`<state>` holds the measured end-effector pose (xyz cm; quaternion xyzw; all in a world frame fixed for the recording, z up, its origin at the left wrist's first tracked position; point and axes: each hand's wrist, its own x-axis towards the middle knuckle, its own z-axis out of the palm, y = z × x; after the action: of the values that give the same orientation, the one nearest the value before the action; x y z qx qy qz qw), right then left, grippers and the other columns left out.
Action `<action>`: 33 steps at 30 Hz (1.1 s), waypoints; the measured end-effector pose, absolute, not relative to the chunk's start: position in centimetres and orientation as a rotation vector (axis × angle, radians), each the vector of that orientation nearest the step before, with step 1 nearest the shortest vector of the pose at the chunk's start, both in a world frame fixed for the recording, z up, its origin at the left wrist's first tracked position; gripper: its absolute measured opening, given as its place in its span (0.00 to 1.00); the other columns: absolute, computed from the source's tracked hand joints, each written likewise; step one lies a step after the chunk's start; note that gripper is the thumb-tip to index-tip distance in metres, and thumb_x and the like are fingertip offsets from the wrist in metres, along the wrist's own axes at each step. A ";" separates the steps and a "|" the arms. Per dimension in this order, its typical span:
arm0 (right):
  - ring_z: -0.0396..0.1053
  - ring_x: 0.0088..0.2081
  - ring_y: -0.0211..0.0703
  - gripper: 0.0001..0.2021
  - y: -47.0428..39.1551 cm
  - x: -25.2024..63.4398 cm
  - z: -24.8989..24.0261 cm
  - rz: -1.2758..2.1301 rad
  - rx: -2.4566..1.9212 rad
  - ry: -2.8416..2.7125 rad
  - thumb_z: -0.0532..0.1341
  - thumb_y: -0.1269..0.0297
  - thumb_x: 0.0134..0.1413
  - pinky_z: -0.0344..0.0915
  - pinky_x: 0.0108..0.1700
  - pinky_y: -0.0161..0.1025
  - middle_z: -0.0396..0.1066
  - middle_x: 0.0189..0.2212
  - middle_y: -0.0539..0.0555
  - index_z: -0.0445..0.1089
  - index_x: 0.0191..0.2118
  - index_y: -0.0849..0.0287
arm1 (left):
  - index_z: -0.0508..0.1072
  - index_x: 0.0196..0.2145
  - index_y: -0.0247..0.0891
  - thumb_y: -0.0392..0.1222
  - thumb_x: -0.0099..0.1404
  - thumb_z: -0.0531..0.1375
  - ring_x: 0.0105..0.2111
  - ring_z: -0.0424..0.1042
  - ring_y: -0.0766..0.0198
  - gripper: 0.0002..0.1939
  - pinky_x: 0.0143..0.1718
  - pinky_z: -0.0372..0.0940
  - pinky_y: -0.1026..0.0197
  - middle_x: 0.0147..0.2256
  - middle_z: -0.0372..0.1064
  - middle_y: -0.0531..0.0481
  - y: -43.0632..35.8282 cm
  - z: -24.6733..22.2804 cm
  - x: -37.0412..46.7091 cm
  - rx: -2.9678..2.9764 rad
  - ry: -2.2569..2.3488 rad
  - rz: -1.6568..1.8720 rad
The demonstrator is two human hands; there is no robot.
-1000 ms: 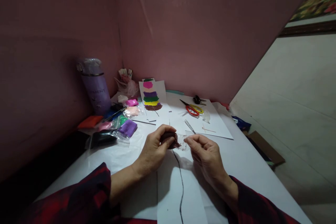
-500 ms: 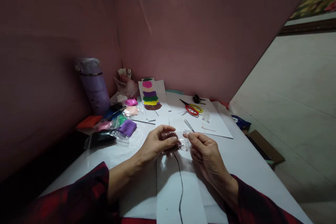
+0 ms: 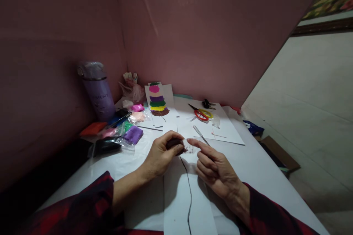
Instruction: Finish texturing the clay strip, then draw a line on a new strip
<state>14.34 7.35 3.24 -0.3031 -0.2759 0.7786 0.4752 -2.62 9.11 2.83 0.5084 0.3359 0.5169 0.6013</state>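
Between its thumb and fingers, my left hand (image 3: 162,154) pinches a small clear packet of dark brown clay (image 3: 173,144) above the table. The packet's clear plastic end (image 3: 189,148) points right. My right hand (image 3: 216,163) is beside it, index finger stretched towards the plastic, other fingers curled; whether the fingertip touches it I cannot tell. Beneath both hands lies a white paper strip (image 3: 184,198) with a wavy dark line. Just beyond my right hand is a silver-grey handled tool (image 3: 200,134).
Coloured clay packets (image 3: 132,134) lie at the left near a purple bottle (image 3: 99,93). A paper with coloured bands (image 3: 168,97) rests at the back. Scissors (image 3: 202,114) and a black object (image 3: 205,104) lie on white sheets. A cardboard box (image 3: 280,152) is off the right edge.
My right thumb and fingers have come off the packet's plastic end, and the index finger now points out. The packet in my left hand has turned and moved slightly left.
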 end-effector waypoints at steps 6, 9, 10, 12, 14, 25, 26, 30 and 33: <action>0.33 0.13 0.25 0.15 7.3 14.4 3.3 1.916 -0.665 -0.657 0.69 0.65 0.47 0.37 0.14 0.27 0.45 0.10 0.36 0.75 0.41 0.67 | 0.71 0.32 0.34 0.40 0.53 0.67 0.31 0.73 0.65 0.12 0.36 0.67 0.62 0.28 0.73 0.49 9.1 2.9 -2.6 1.162 0.783 1.189; 0.33 0.13 0.25 0.15 7.2 14.2 3.3 1.894 -0.701 -0.648 0.69 0.65 0.46 0.37 0.14 0.27 0.46 0.09 0.36 0.74 0.41 0.67 | 0.71 0.33 0.33 0.39 0.53 0.67 0.30 0.73 0.65 0.11 0.35 0.66 0.63 0.28 0.73 0.49 9.2 2.8 -2.7 1.179 0.784 1.201; 0.33 0.13 0.25 0.15 7.2 14.2 3.3 1.881 -0.725 -0.655 0.69 0.65 0.46 0.37 0.14 0.27 0.47 0.09 0.36 0.74 0.40 0.67 | 0.71 0.33 0.33 0.39 0.53 0.67 0.30 0.73 0.65 0.11 0.34 0.66 0.64 0.28 0.72 0.49 9.3 2.7 -2.7 1.179 0.782 1.199; 0.34 0.13 0.24 0.17 7.2 14.0 3.4 1.847 -0.778 -0.685 0.71 0.64 0.44 0.36 0.14 0.27 0.48 0.09 0.36 0.74 0.40 0.66 | 0.70 0.32 0.33 0.38 0.53 0.67 0.30 0.72 0.66 0.11 0.34 0.66 0.64 0.27 0.72 0.50 9.3 2.7 -2.8 1.179 0.777 1.186; 0.34 0.13 0.24 0.18 7.3 13.9 3.4 1.820 -0.826 -0.713 0.72 0.62 0.43 0.35 0.14 0.26 0.48 0.09 0.36 0.73 0.39 0.66 | 0.70 0.32 0.33 0.37 0.53 0.66 0.30 0.72 0.66 0.10 0.34 0.67 0.64 0.27 0.72 0.50 9.4 2.6 -2.8 1.185 0.774 1.177; 0.32 0.11 0.24 0.19 7.3 14.2 3.2 1.884 -0.765 -0.657 0.70 0.64 0.45 0.37 0.13 0.26 0.48 0.08 0.34 0.70 0.43 0.64 | 0.71 0.32 0.34 0.34 0.57 0.62 0.31 0.72 0.66 0.04 0.35 0.68 0.65 0.29 0.72 0.50 9.2 2.2 -2.7 1.378 0.795 1.250; 0.32 0.11 0.24 0.20 7.2 14.2 3.2 1.896 -0.754 -0.668 0.70 0.64 0.46 0.37 0.13 0.26 0.48 0.08 0.34 0.70 0.45 0.64 | 0.71 0.32 0.34 0.33 0.57 0.62 0.31 0.72 0.66 0.03 0.35 0.67 0.65 0.29 0.72 0.50 9.2 2.2 -2.7 1.393 0.798 1.253; 0.33 0.11 0.24 0.20 7.2 14.1 3.4 1.918 -0.834 -0.757 0.69 0.63 0.46 0.36 0.13 0.26 0.51 0.07 0.35 0.68 0.45 0.61 | 0.72 0.31 0.34 0.34 0.55 0.63 0.31 0.72 0.66 0.04 0.35 0.67 0.65 0.29 0.72 0.50 9.1 2.2 -2.6 1.347 0.782 1.234; 0.36 0.11 0.24 0.20 7.4 14.1 3.4 1.816 -0.928 -0.898 0.69 0.58 0.47 0.35 0.13 0.25 0.52 0.08 0.36 0.68 0.44 0.62 | 0.71 0.31 0.34 0.38 0.53 0.66 0.30 0.72 0.66 0.09 0.34 0.68 0.64 0.28 0.72 0.50 9.3 2.4 -2.7 1.219 0.815 1.223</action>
<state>14.08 7.39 3.35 -0.3737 -0.3618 0.7314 0.4409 -2.71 9.30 2.38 0.5211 0.3483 0.5227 0.5779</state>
